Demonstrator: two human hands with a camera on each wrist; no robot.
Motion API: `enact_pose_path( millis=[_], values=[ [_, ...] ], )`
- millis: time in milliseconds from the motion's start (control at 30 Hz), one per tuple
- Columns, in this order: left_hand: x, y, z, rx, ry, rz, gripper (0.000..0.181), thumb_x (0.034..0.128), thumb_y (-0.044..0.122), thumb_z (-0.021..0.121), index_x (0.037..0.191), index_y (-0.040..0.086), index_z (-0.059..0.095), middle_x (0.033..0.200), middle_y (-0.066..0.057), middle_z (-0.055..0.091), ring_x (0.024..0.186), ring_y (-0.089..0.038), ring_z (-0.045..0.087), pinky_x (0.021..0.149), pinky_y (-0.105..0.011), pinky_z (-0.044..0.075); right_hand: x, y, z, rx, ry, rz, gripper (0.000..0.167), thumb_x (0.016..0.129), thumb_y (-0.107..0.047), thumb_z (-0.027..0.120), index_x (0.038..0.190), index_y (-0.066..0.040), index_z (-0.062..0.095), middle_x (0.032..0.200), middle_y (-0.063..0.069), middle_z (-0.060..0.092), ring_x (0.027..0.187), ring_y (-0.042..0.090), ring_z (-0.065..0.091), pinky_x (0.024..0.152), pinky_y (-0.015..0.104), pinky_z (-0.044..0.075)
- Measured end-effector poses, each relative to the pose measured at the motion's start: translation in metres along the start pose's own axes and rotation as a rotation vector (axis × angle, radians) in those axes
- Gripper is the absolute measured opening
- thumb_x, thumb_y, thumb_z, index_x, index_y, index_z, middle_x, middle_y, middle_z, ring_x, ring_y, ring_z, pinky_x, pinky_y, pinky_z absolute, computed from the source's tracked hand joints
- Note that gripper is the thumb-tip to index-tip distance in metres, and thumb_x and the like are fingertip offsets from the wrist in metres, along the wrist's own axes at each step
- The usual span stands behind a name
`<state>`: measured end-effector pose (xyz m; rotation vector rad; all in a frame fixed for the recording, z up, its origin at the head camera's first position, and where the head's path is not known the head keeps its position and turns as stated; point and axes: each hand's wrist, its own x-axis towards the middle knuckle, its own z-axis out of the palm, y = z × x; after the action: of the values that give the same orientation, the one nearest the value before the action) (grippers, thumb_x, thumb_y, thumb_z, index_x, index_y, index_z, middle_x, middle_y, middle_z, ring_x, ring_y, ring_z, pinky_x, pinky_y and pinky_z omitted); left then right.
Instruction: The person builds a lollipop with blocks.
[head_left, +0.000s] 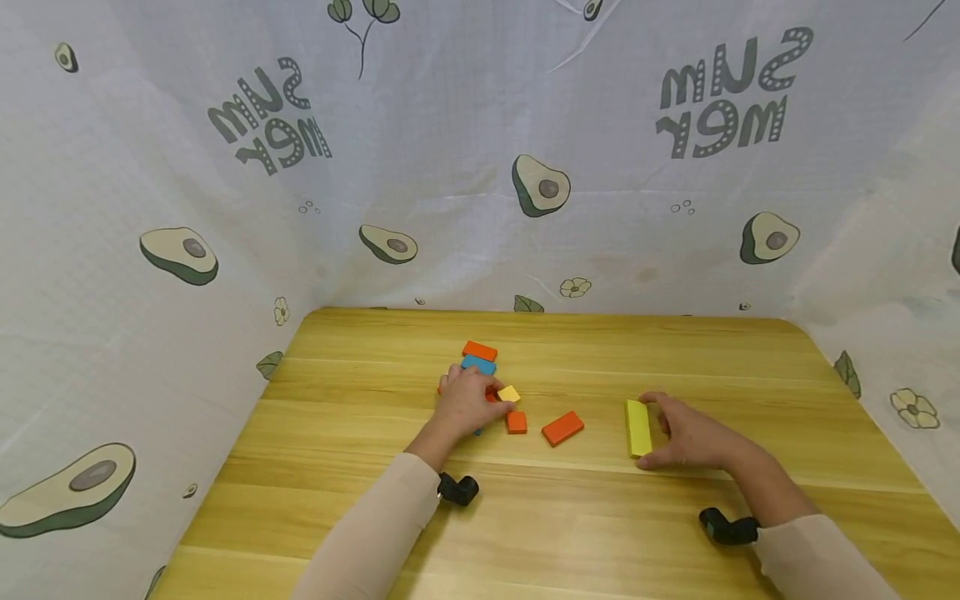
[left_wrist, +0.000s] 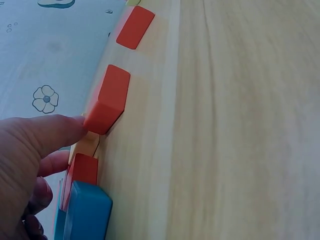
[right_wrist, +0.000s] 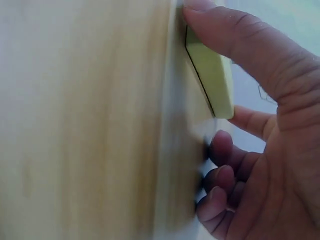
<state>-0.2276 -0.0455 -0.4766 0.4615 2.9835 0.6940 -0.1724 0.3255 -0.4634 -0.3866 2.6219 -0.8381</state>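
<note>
My left hand (head_left: 467,404) is over a cluster of coloured blocks. Its thumb and index finger pinch a small yellow block (head_left: 509,394), which appears orange-tinted and partly hidden in the left wrist view. Close by the thumb lies a small red block (head_left: 516,422). Over on the right, my right hand (head_left: 686,433) holds a long yellow block (head_left: 637,428) by its two ends, thumb at the near end and index finger at the far one. In the right wrist view that block (right_wrist: 212,75) lies against the wooden surface, the other fingers curled beside it.
Between the hands lies a red rectangular block (head_left: 562,428). Beyond the left hand are an orange-red block (head_left: 479,351) and a blue block (head_left: 478,365). Another blue block (left_wrist: 88,210) sits under that hand. A printed curtain (head_left: 465,167) borders the wooden table (head_left: 570,533).
</note>
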Motion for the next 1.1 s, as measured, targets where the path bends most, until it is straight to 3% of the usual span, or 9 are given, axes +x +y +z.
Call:
enact_pose_path(
  millis=[200,600,833,1100],
  values=[
    [0.002,-0.001,0.0,-0.004,-0.011,0.001,0.042,0.0907,0.051,0.08,0.119,0.019,0.081,0.114,-0.001,0.072,0.1,-0.022,0.043,0.082,-0.035,0.03,-0.002,-0.012,0.009,0.006,0.03,-0.049,0.105,0.078,-0.041,0.093,0.151,0.007,0.034,0.093,0.007,0.048,0.074,0.015,0.043,0.062,0.028,0.037],
    [0.002,0.002,0.0,-0.009,-0.013,-0.007,0.043,0.0882,0.051,0.083,0.118,0.02,0.081,0.112,0.0,0.071,0.099,-0.022,0.043,0.08,-0.035,0.029,0.001,-0.049,0.03,-0.023,0.029,-0.099,0.106,0.076,-0.048,0.093,0.149,0.007,0.04,0.094,0.003,0.053,0.073,0.009,0.044,0.063,0.025,0.039],
    [0.003,0.003,-0.001,-0.021,-0.018,-0.006,0.041,0.0894,0.048,0.083,0.118,0.019,0.081,0.115,-0.002,0.072,0.103,-0.023,0.045,0.081,-0.035,0.03,0.003,-0.066,0.042,-0.025,0.025,-0.107,0.105,0.074,-0.051,0.094,0.148,0.003,0.043,0.095,0.001,0.054,0.07,0.007,0.044,0.062,0.024,0.04],
    [0.004,0.005,-0.001,-0.04,-0.026,-0.002,0.04,0.09,0.046,0.083,0.119,0.018,0.081,0.114,-0.002,0.072,0.102,-0.024,0.046,0.081,-0.036,0.03,0.006,-0.082,0.059,-0.013,0.013,-0.172,0.1,0.075,-0.053,0.093,0.147,-0.004,0.046,0.092,-0.002,0.055,0.069,0.004,0.045,0.061,0.023,0.04]
  ],
)
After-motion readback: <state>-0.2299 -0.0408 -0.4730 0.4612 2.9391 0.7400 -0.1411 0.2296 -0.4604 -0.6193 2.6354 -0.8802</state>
